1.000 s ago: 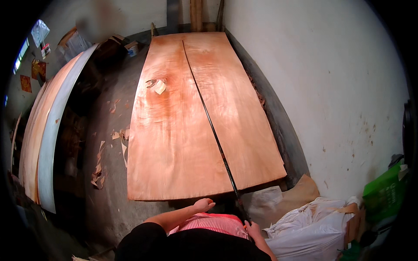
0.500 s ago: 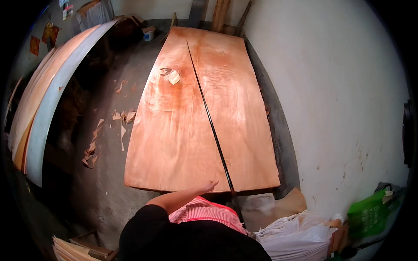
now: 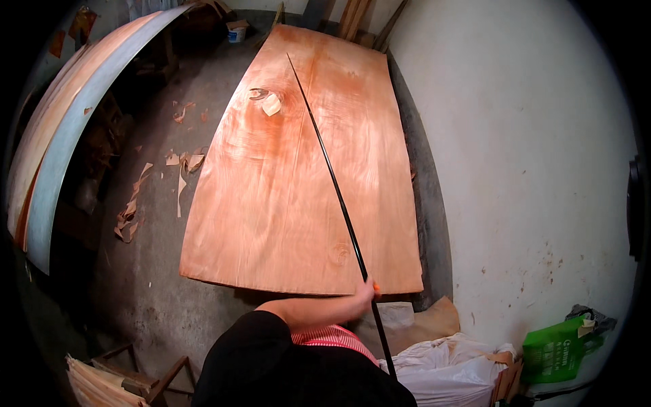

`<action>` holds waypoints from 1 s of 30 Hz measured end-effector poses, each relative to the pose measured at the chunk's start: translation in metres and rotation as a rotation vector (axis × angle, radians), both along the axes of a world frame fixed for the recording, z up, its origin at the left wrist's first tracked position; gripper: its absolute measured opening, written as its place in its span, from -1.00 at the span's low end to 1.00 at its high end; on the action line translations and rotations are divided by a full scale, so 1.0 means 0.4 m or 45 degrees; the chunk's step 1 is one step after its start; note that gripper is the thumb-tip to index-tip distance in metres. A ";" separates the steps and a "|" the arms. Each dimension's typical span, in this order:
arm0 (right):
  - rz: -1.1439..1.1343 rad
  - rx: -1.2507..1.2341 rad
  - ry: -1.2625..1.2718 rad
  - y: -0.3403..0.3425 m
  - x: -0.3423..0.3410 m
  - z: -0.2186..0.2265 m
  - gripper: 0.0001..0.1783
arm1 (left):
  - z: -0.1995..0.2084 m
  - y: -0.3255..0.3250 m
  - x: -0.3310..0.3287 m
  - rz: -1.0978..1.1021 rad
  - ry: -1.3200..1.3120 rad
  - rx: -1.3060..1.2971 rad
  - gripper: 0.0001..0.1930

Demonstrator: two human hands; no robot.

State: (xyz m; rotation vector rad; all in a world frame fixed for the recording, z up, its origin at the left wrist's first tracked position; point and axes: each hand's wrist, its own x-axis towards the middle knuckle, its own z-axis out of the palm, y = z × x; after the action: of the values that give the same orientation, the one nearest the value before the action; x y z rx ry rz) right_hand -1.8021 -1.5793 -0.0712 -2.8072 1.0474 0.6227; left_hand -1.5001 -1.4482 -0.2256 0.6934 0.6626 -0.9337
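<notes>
A long, thin black pole (image 3: 338, 190) runs from near my body up over a large stack of reddish-brown wood veneer sheets (image 3: 230, 224), its tip near the far end. With its fingers wrapped round the pole, my left hand (image 3: 366, 290) is just at the stack's near edge. A small orange patch shows beside those fingers; what it is I cannot make out. My right hand is out of view, and the pole's lower end is hidden by my body. On the sheets lie a pale veneer scrap (image 3: 271, 104) and a dark curved object (image 3: 258, 93).
Curved panels (image 3: 68, 136) stand along the left. Torn veneer strips (image 3: 127, 217) litter the floor. A white wall (image 3: 522, 169) rises on the right, with a green bag (image 3: 553, 349) and white sheeting (image 3: 447, 363) below. A white bucket (image 3: 237, 31) stands far back.
My left hand has moved right and closed round the pole. Before, it was apart from it with a finger extended. The view has shifted slightly.
</notes>
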 end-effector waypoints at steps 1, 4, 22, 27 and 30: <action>0.007 -0.040 -0.004 -0.014 -0.004 0.029 -0.58 | 0.036 0.019 -0.069 -0.096 -0.022 -0.023 -0.74; 0.058 -0.129 -0.010 -0.057 0.018 0.108 -0.59 | 0.130 0.080 -0.170 -0.383 0.231 -0.067 -0.75; -0.018 -0.069 0.062 -0.005 -0.138 0.038 -0.68 | 0.131 0.219 -0.048 -0.453 0.320 0.010 -0.59; -0.025 -0.019 0.088 0.019 -0.147 -0.010 -0.70 | 0.160 0.221 -0.088 -1.043 0.277 -0.241 -0.56; -0.025 0.001 0.093 0.029 -0.147 -0.026 -0.72 | 0.162 0.209 -0.104 -1.082 0.296 -0.271 -0.57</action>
State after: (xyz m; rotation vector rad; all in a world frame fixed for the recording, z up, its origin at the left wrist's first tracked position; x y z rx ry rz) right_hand -1.8608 -1.5677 -0.0818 -2.7895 1.0847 0.7291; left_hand -1.5419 -1.3647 -0.1607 0.6836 0.4492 -1.8623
